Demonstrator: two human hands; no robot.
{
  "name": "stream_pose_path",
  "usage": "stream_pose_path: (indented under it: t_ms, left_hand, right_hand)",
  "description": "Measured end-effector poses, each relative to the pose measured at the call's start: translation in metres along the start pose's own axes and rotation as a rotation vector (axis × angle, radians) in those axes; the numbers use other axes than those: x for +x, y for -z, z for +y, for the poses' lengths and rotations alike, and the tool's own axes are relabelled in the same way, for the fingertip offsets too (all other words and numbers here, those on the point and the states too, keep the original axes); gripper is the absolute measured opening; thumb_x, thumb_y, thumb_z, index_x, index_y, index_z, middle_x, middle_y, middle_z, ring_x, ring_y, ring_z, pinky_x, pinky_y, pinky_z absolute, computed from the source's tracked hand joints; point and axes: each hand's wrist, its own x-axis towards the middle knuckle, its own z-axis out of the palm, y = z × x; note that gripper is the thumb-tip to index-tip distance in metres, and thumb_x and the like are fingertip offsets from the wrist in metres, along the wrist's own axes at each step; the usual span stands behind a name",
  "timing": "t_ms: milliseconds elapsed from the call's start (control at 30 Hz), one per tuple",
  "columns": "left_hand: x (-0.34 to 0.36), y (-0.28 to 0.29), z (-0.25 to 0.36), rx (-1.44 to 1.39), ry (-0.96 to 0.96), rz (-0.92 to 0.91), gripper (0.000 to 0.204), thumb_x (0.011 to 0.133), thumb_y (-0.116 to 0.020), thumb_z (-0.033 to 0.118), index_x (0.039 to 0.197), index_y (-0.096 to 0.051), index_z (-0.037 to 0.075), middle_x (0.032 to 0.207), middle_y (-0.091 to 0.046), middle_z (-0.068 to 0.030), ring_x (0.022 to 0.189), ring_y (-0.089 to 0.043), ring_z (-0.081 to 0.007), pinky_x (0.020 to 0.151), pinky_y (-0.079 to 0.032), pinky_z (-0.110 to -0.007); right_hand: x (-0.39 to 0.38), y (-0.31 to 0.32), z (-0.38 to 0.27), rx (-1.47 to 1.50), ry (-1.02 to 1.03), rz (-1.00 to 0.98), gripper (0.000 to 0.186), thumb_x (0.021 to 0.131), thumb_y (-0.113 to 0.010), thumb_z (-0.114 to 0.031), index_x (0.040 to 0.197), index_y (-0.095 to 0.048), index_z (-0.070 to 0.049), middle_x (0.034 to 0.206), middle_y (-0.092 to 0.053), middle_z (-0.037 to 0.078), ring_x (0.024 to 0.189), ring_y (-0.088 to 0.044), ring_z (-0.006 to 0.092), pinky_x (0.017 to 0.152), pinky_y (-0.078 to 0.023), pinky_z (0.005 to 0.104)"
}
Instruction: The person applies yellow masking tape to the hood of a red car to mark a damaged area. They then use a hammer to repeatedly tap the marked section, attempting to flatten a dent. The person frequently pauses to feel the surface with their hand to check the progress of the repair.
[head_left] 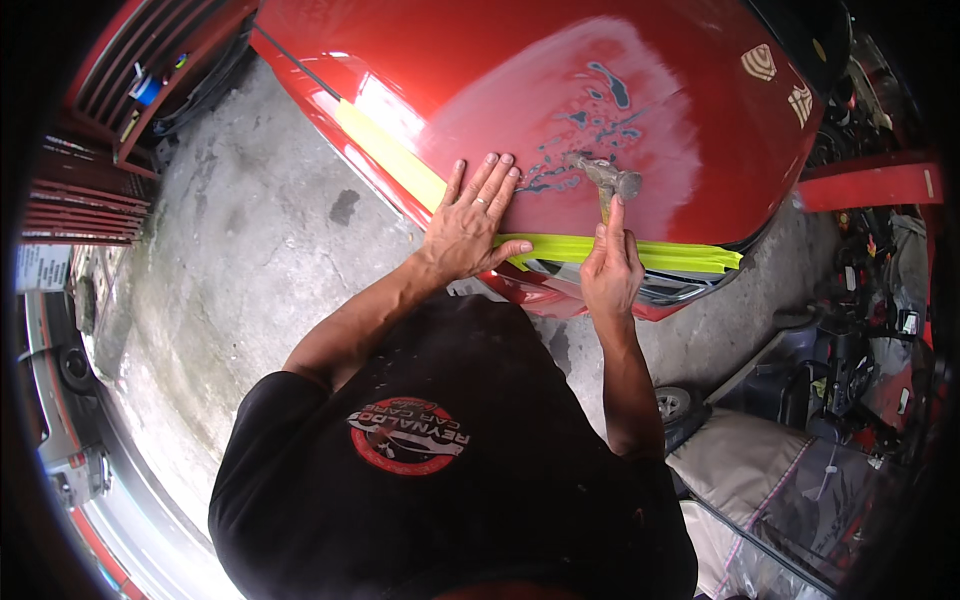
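Observation:
A red car hood (480, 60) spreads out before me, with a dull sanded patch (640, 95) that shows dark grey spots. My left hand (468, 222) lies flat on the hood's front corner, fingers stretched out, its thumb by the yellow-green masking tape (650, 253). In my right hand (612, 268) is a hammer, gripped by its handle with the index finger laid along it. The hammer's head (607, 178) is over the sanded patch; whether it touches the metal I cannot tell. Paler yellow tape (390, 155) runs along the hood's left edge.
Below the tape sits the headlight (670, 288). At the right are a red metal beam (868, 187), a small wheel (673, 403), covered seats (745, 465) and piled parts. A red slatted rack (90, 190) stands at the left over the concrete floor (220, 300). A vehicle (65, 400) is at the far left.

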Motion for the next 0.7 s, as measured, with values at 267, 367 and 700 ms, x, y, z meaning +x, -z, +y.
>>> stream_pose_path:
  t_ms: [267, 367, 700]
  left_hand:
    - [0.001, -0.002, -0.001, -0.016, -0.014, -0.011, 0.105, 0.091, -0.05, 0.074, 0.156, -0.03, -0.007, 0.165, -0.028, -0.0216, 0.156, -0.021, -0.0356, 0.126, -0.011, -0.057]
    - [0.002, -0.002, 0.0, -0.014, -0.021, -0.002, 0.106, 0.091, -0.05, 0.074, 0.156, -0.03, -0.007, 0.165, -0.028, -0.0221, 0.156, -0.021, -0.0362, 0.126, -0.01, -0.058]
    - [0.049, -0.003, 0.006, 0.115, -0.167, 0.052, 0.085, 0.095, -0.045, 0.072, 0.157, -0.041, 0.014, 0.165, -0.033, -0.0163, 0.155, -0.024, -0.0346, 0.125, -0.012, -0.061]
  right_hand:
    - [0.004, 0.003, -0.009, -0.031, 0.014, 0.034, 0.058, 0.096, -0.062, 0.002, 0.152, -0.049, -0.007, 0.088, -0.064, 0.016, 0.07, -0.068, 0.032, 0.06, -0.054, 0.0412]
    - [-0.005, 0.002, -0.004, -0.168, -0.017, -0.118, 0.067, 0.088, -0.067, 0.003, 0.152, -0.05, -0.011, 0.087, -0.064, 0.013, 0.07, -0.068, 0.0311, 0.058, -0.055, 0.0418]
    - [-0.015, 0.027, -0.016, 0.027, -0.233, 0.097, 0.052, 0.1, -0.057, -0.002, 0.151, -0.048, -0.004, 0.089, -0.066, 0.016, 0.074, -0.068, 0.0325, 0.065, -0.056, 0.042]
